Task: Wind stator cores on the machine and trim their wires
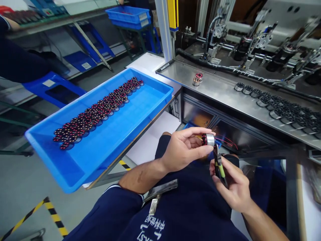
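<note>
My left hand (184, 145) pinches a round silver motor part (209, 139) between thumb and fingers, held above my lap. Thin red wires (229, 140) trail from the part to the right. Just below it, my right hand (233, 182) is wrapped round cutting pliers (219, 164) with green and black handles. The jaws of the pliers point up, close to the lower right side of the part; whether they touch a wire is too small to tell.
To the left, a blue tray (147, 113) holds several motor parts in rows. Several black-and-silver parts (277, 112) and a small copper-and-red stack (197, 80) rest on the metal bench (218, 90). Machinery stands behind. Another person's arm (11, 24) shows far left.
</note>
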